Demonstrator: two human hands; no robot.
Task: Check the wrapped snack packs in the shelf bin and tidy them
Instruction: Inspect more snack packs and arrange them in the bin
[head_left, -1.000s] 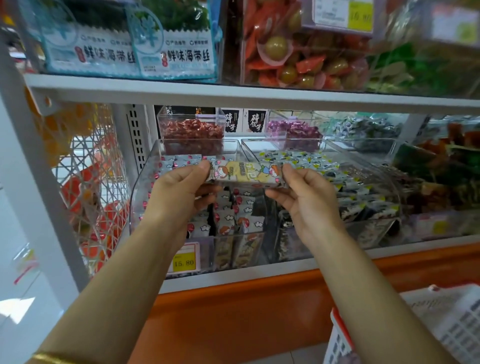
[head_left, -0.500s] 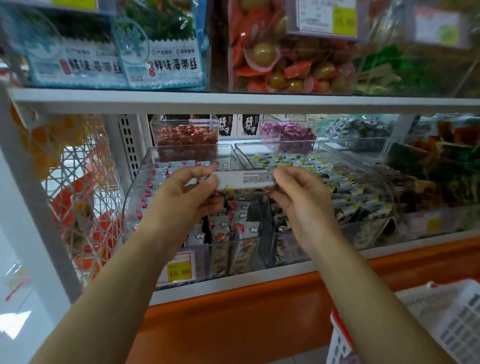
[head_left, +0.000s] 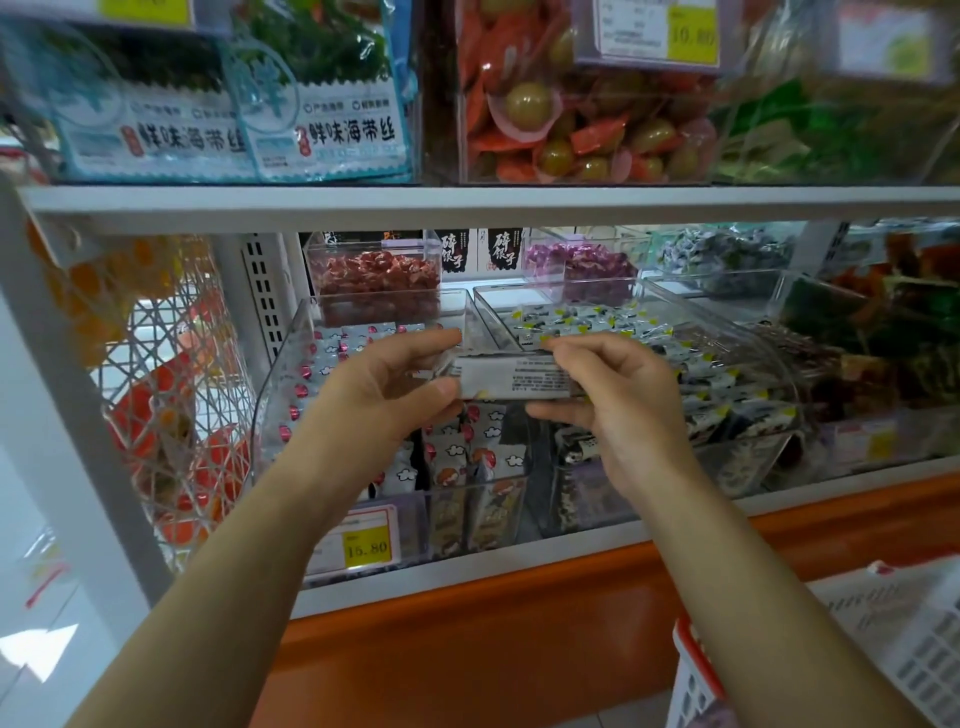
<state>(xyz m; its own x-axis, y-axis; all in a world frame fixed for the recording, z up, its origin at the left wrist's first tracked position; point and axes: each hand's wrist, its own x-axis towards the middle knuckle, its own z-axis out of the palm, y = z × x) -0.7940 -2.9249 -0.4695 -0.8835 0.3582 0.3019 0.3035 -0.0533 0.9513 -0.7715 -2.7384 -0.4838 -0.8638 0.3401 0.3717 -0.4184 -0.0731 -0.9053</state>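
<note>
I hold one wrapped snack pack (head_left: 511, 378) level in front of the shelf, its white printed back side facing me. My left hand (head_left: 387, 397) pinches its left end and my right hand (head_left: 613, 400) pinches its right end. Below and behind it stands the clear shelf bin (head_left: 283, 395), filled with several white packs with red dots and clouds. A second clear bin (head_left: 748, 358) to the right holds white, black and yellow packs.
A yellow price tag (head_left: 366, 543) sits on the bin's front. Small clear boxes of red candy (head_left: 376, 275) and purple candy (head_left: 582, 265) stand behind. The upper shelf (head_left: 467, 202) hangs just above. A wire rack (head_left: 156, 395) is at left, a white basket (head_left: 893, 649) lower right.
The pack has been turned over between my hands: its colourful cartoon front faced me a second ago, and its white text side faces me now. Both hands keep their pinch.
</note>
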